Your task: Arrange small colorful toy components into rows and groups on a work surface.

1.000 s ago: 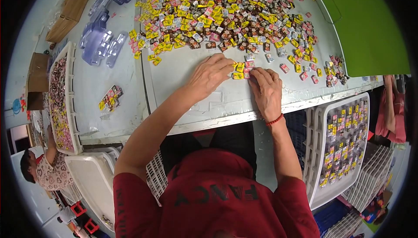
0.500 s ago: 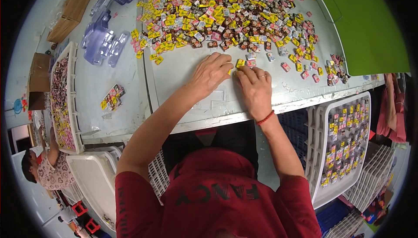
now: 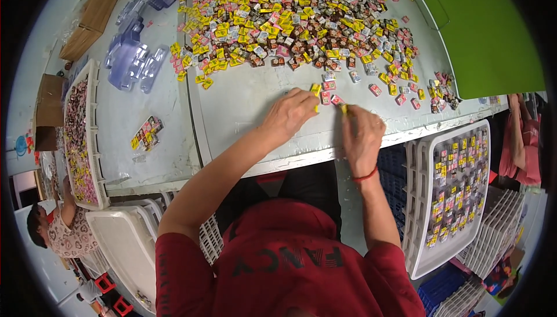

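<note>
Near the table's front edge, my left hand (image 3: 289, 115) has its fingers closed, with a small yellow block (image 3: 316, 108) at their tips. My right hand (image 3: 364, 136) pinches another small yellow block (image 3: 344, 109) between thumb and fingers. Between the hands lie a pink block (image 3: 336, 100) and a few more pink, white and yellow ones in a short row. Behind them spreads a large heap of small box-shaped blocks (image 3: 296, 21) in yellow, pink, brown, white and black. Fine print and contents of the blocks cannot be made out.
Clear plastic trays (image 3: 136, 62) and a small filled pack (image 3: 147, 134) lie on the left. A white crate (image 3: 93, 143) of loose blocks stands beyond. At right, a white crate (image 3: 426, 201) holds filled packs, beside a green board (image 3: 481, 33). A person (image 3: 64, 224) works at far left.
My right hand has moved right and toward me, away from the left. My left hand has shifted slightly nearer. More pink blocks now show between them.
</note>
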The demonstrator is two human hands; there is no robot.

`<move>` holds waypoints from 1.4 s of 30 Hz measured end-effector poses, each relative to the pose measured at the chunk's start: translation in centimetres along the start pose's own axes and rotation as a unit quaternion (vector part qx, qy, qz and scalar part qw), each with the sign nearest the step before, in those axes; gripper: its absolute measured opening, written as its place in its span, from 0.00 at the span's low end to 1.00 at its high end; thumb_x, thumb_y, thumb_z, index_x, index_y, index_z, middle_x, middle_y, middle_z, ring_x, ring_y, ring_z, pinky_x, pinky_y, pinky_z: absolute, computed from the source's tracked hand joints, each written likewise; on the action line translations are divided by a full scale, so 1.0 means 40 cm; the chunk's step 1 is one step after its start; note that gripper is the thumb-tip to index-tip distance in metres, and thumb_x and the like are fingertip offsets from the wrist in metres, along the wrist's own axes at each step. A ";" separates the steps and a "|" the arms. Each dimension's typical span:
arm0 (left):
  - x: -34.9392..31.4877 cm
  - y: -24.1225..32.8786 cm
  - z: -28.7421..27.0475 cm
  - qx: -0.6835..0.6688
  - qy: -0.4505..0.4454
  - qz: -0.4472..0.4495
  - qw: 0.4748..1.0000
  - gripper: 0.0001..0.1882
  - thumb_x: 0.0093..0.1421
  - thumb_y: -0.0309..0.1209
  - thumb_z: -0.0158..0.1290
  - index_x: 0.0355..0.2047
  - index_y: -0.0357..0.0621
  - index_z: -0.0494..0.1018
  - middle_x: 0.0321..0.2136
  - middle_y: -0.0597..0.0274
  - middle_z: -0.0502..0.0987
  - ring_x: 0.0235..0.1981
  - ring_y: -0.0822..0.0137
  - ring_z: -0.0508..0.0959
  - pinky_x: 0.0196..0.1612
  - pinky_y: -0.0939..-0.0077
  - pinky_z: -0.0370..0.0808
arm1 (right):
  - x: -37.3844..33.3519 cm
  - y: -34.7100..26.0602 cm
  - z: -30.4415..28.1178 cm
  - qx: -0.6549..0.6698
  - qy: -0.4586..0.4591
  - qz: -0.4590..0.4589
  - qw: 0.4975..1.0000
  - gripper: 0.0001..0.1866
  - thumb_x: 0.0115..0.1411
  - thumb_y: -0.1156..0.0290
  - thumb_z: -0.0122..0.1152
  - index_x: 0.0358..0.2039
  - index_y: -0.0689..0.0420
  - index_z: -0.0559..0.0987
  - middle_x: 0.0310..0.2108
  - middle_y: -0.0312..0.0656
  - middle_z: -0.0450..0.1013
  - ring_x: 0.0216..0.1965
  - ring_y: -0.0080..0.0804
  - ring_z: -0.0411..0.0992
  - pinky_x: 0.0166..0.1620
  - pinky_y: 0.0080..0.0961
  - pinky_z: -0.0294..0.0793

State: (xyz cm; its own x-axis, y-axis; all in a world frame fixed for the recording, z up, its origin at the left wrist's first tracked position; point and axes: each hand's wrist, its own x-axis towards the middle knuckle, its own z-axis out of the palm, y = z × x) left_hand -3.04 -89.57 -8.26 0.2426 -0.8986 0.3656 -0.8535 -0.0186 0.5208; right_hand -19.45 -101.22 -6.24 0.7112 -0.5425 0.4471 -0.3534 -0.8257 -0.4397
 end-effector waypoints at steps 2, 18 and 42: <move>0.024 -0.013 0.002 -0.005 0.010 -0.003 1.000 0.15 0.50 0.28 0.60 0.39 0.39 0.74 0.39 0.56 0.76 0.41 0.57 0.75 0.44 0.66 0.74 | 0.018 0.050 0.007 0.009 -0.004 0.036 0.999 0.12 0.54 0.74 0.63 0.41 0.58 0.77 0.33 0.41 0.76 0.37 0.38 0.72 0.45 0.35 0.65; 0.058 -0.031 0.039 -0.032 0.004 0.029 0.999 0.16 0.49 0.29 0.61 0.40 0.41 0.75 0.40 0.60 0.77 0.42 0.57 0.74 0.46 0.68 0.73 | 0.122 0.124 -0.003 0.112 -0.171 -0.071 0.976 0.15 0.50 0.76 0.67 0.40 0.59 0.77 0.39 0.43 0.76 0.40 0.42 0.75 0.42 0.30 0.75; 0.135 -0.070 0.007 -0.036 -0.092 0.081 0.992 0.14 0.53 0.31 0.59 0.40 0.39 0.77 0.39 0.59 0.79 0.43 0.59 0.75 0.47 0.67 0.73 | 0.040 0.062 0.027 0.044 -0.033 0.045 0.997 0.12 0.52 0.76 0.65 0.38 0.61 0.79 0.39 0.47 0.77 0.40 0.45 0.74 0.45 0.34 0.73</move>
State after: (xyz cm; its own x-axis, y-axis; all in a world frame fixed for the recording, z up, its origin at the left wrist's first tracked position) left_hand 0.52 -94.50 -7.96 0.0103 -0.9521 0.3057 -0.8379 0.1586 0.5222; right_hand -18.52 -103.97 -7.44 0.7177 -0.6006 0.3523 -0.3654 -0.7555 -0.5438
